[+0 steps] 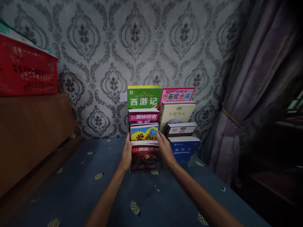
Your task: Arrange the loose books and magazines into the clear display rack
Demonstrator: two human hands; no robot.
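Observation:
Books stand upright in two stepped columns against the wall. My left hand (pixel 126 154) lies along the left edge of the left column, fingers fairly straight. Against that column's right edge is my right hand (pixel 166 148), so the front books are held between both hands. Foremost there is a dark red book (pixel 145 159). Behind it come a yellow and blue book (pixel 142 132), a magenta-topped book (pixel 144 117) and a tall green book (pixel 144 97). My right fingertips reach the yellow and blue book's edge; the other fingers are partly hidden.
The right column has a blue book (pixel 184 149), a black and white one (pixel 182 129), a cream book (pixel 178 112) and a pink book (pixel 177 94). A red basket (pixel 28 69) sits on a brown box (pixel 35 135) at left. A grey curtain (pixel 227 135) hangs at right.

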